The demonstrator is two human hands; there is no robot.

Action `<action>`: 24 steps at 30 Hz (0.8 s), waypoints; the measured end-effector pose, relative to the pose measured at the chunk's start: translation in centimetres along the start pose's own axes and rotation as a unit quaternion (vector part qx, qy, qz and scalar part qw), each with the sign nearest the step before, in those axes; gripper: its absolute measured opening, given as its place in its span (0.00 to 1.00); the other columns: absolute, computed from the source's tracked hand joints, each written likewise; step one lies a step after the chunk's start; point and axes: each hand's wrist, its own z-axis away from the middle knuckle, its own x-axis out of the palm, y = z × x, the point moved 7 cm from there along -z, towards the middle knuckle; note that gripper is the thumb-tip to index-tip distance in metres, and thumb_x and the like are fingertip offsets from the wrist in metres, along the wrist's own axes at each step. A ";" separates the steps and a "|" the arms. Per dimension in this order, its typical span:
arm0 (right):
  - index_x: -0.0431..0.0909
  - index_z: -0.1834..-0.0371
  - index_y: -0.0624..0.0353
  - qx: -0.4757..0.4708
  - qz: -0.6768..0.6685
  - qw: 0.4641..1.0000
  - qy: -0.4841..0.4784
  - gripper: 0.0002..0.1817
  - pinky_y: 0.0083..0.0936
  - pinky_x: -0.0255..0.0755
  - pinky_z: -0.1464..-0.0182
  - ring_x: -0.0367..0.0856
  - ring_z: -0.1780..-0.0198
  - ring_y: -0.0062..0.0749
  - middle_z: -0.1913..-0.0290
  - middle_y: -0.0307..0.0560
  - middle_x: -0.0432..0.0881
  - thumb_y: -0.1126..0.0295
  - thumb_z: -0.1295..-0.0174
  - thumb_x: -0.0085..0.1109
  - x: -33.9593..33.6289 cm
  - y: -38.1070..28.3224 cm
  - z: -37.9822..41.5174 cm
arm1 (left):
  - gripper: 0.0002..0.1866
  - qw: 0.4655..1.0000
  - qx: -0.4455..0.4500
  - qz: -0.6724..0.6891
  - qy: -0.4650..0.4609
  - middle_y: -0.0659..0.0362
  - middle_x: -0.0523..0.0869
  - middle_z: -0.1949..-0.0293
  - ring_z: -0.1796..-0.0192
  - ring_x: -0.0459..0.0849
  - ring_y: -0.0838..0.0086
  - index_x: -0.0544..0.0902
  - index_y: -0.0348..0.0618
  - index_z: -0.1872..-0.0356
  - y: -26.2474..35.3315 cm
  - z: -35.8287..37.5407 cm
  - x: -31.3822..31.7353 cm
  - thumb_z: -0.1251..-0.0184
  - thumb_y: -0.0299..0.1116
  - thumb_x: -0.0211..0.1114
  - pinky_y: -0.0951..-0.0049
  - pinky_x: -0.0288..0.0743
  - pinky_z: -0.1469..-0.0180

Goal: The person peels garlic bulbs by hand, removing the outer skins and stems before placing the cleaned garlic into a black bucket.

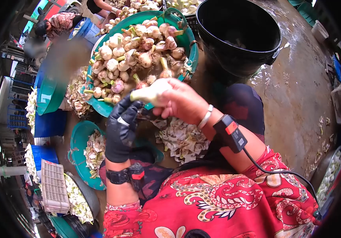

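My right hand point(184, 101), bare with a pale bangle at the wrist, grips a garlic bulb point(154, 92) whose pale green stem points left. My left hand point(121, 129) wears a black glove with a white band round one finger. Its fingers are curled, with the tips close against the stem end; what they hold, if anything, is hidden. Just beyond both hands is a green basin point(194, 59) heaped with unpeeled garlic bulbs point(144, 59), some with stems. Below my right hand lies a pile of papery garlic skins point(184, 139).
A big black tub point(237, 59) stands ahead on the wet floor point(285, 103). To the left are a smaller green basin point(77, 139) with skins, a plastic crate point(54, 186) and peeled garlic point(77, 200). Another person point(61, 23) bends at the far left. A cable point(277, 171) runs along my right arm.
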 end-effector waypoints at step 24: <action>0.73 0.46 0.61 -0.047 0.131 0.979 0.152 0.18 0.19 0.76 0.57 0.79 0.59 0.22 0.55 0.45 0.79 0.75 0.41 0.60 -2.7 -3.5 -0.6 | 0.15 0.728 0.057 -0.674 -0.109 0.55 0.86 0.67 0.66 0.84 0.65 0.83 0.46 0.56 0.4 -14.7 -6.1 0.46 0.34 0.70 0.67 0.76 0.61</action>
